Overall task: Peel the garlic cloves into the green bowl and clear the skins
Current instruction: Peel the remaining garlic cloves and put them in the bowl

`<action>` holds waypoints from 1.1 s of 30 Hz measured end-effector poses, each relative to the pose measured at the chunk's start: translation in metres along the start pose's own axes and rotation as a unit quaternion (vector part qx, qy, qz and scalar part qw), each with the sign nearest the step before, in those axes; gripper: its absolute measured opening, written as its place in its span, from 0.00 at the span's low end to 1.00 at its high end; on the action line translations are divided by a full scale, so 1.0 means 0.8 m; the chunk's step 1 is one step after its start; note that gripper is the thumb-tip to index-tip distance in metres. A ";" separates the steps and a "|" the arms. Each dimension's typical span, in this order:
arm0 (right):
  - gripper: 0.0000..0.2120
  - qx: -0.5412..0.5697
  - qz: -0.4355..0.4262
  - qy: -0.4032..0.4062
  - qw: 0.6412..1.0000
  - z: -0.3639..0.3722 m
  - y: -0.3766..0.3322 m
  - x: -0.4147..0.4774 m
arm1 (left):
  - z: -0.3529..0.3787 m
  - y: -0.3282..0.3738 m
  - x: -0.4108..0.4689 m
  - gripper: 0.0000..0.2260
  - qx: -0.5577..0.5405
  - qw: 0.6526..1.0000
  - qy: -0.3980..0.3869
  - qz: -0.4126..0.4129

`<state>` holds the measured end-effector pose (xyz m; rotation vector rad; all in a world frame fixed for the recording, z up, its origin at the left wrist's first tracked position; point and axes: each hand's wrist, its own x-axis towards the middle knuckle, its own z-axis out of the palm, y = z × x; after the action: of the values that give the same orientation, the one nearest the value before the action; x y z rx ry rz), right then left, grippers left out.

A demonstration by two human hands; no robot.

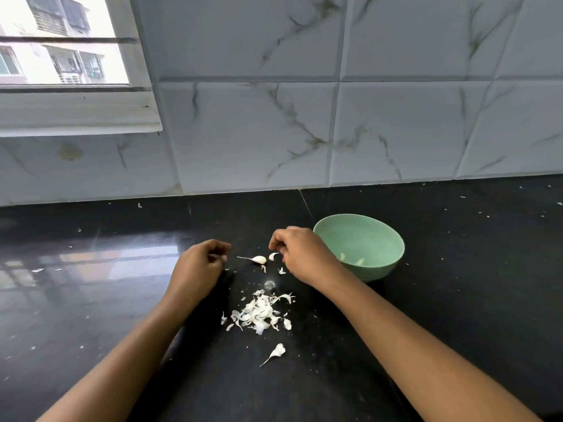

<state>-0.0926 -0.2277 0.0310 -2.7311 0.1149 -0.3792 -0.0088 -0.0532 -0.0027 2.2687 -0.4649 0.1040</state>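
Note:
My left hand (201,264) hovers low over the black counter with its fingers curled, pinching a small pale bit that may be garlic skin. My right hand (300,252) is to its right, just left of the green bowl (387,236), fingers curled downward with nothing visible in them. Between the hands lies an unpeeled garlic clove (259,259) with a thin tail. A second clove (278,350) lies nearer to me. Between the two cloves sits a pile of white skins (259,312). Peeled cloves (360,262) rest in the bowl's bottom.
The black counter (122,300) runs back to a marble-tiled wall (274,132). A window (61,41) is at the upper left. Small skin flakes (281,271) lie under my right hand, and tiny specks are scattered across the counter.

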 end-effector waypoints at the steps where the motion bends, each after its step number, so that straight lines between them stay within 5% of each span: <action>1: 0.15 -0.009 -0.002 -0.001 1.000 0.006 -0.001 0.006 | 0.000 -0.006 0.000 0.10 0.021 1.000 -0.005 0.003; 12: 0.07 -0.061 -0.021 -0.065 0.996 0.049 -0.003 0.050 | 0.011 -0.021 0.002 0.15 0.120 0.991 -0.047 0.038; 19: 0.08 0.242 0.055 0.034 0.968 0.019 0.006 0.040 | 0.012 -0.017 0.000 0.10 0.111 0.990 -0.068 0.057; 23: 0.06 0.311 0.066 0.046 0.947 0.015 0.007 0.022 | 0.013 -0.014 -0.002 0.06 0.050 0.996 -0.048 0.057; 28: 0.08 0.230 0.077 0.069 0.968 0.022 0.020 0.021 | 0.016 -0.015 0.001 0.11 0.024 0.997 -0.062 0.048; 33: 0.05 0.152 0.025 -0.036 0.987 0.029 0.021 0.011 | 0.018 -0.013 -0.002 0.06 0.083 0.988 -0.095 0.093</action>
<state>-0.0784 -0.2360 0.0061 -2.4313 0.0972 -0.2607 -0.0074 -0.0574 -0.0202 2.4061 -0.7947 0.0220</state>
